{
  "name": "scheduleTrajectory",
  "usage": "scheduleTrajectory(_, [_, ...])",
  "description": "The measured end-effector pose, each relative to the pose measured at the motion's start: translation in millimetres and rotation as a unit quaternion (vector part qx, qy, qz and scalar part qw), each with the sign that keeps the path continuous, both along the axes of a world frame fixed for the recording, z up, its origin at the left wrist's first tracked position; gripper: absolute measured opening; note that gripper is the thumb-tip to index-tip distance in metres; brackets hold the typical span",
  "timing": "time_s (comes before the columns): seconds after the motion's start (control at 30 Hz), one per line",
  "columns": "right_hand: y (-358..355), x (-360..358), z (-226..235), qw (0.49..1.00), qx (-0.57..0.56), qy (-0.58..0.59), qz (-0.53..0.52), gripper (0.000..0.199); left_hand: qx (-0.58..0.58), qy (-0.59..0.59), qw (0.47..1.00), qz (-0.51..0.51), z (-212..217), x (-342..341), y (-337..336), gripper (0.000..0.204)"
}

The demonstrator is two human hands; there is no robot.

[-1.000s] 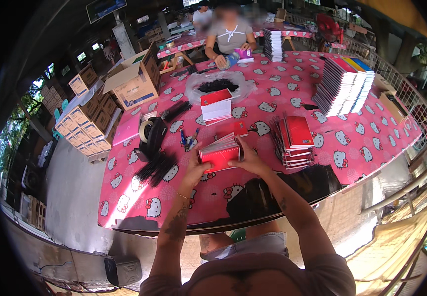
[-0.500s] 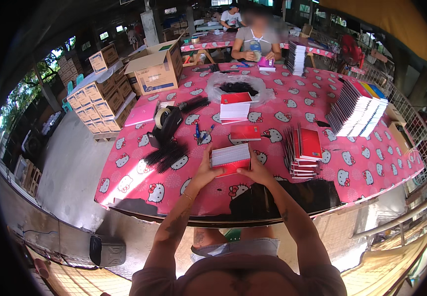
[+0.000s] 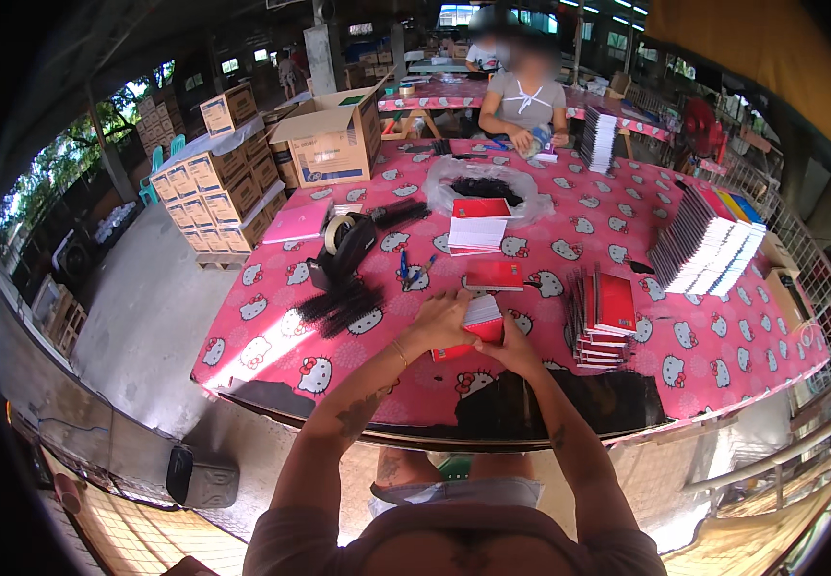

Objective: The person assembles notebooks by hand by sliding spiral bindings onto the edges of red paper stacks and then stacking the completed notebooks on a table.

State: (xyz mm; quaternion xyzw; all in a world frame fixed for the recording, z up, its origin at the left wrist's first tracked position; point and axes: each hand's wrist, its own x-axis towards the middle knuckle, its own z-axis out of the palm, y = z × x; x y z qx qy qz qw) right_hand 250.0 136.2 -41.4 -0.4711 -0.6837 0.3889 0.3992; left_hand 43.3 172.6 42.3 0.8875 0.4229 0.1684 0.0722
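Near the table's front edge, my two hands hold a small stack of red-covered notebooks [image 3: 481, 314], its white page edges turned up. My left hand [image 3: 441, 322] lies over the left side of the stack, with a red cover showing below it. At the lower right, my right hand [image 3: 511, 348] grips the stack with fingers wrapped round its side. Just beyond lies a red notebook [image 3: 494, 276]. Further back sits a small pile of red notebooks [image 3: 479, 230]. A taller stack of red spiral notebooks [image 3: 612, 305] stands to the right.
Left of my hands are black plastic coils [image 3: 339, 307], a tape dispenser [image 3: 345, 242] and blue pens [image 3: 404, 269]. A clear bag [image 3: 531, 199] holds more coils. Notebook stacks [image 3: 708, 245] stand at right, an open carton [image 3: 329, 144] at back left. A co-worker [image 3: 529, 101] sits opposite.
The stack has turned and tilted between my hands. My left hand has moved from its left edge to over its top. The view has shifted slightly; the co-worker's hands have moved.
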Motion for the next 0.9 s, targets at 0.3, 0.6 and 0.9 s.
scheduleTrajectory(0.3, [-12,-37,32,0.845,-0.169,0.481,-0.160,0.097,-0.234,-0.782,0.544,0.195,-34,65,-24,0.071])
scheduleTrajectory(0.6, [50,31,48,0.950,-0.264,0.148,-0.075,0.082,0.095,-0.378,0.898,0.203,-80,2,-5,0.049])
scheduleTrajectory(0.9, [159,42,47,0.935,0.013,-0.348,-0.063,0.091,-0.060,-0.322,0.926,0.189,-61,11,-7,0.057])
